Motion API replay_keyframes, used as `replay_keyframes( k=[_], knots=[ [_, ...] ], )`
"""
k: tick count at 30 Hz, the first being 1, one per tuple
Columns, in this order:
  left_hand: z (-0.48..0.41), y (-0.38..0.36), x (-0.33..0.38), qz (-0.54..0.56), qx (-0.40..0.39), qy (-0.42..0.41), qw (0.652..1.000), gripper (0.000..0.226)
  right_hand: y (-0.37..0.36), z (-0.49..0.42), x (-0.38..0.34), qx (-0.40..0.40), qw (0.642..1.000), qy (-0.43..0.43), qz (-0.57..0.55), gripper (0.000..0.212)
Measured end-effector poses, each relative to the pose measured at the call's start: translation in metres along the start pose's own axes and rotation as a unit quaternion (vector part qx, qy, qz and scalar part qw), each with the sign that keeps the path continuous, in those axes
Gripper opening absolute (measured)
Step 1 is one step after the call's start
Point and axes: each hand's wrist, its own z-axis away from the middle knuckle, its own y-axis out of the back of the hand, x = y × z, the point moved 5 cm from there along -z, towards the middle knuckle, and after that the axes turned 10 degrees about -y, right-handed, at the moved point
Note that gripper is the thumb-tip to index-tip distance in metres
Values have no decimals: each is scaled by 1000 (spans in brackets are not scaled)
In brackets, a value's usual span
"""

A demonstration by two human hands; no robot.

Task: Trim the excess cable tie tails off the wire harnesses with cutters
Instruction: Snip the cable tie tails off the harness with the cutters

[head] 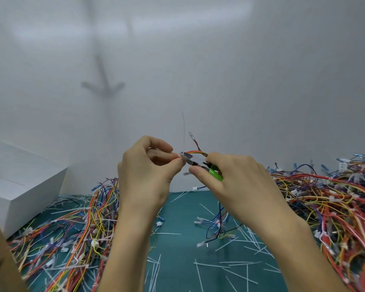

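Observation:
My left hand pinches a small wire harness of red, yellow and dark wires at chest height above the mat. A thin white cable tie tail sticks straight up from it. My right hand grips green-handled cutters; their metal jaws sit at the harness right beside my left fingertips. Loose wire ends of the harness hang down below my right wrist.
A big heap of multicoloured harnesses fills the right side and another heap lies at the left. Cut white tie tails litter the green mat. A white box stands at the left by the white wall.

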Motion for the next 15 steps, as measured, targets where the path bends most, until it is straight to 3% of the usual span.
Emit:
replay_keyframes(
  k=[15],
  knots=[
    [0, -2, 2, -13, -12, -10, 1000, 27, 2, -1, 2, -2, 1000, -6, 9, 58]
  ],
)
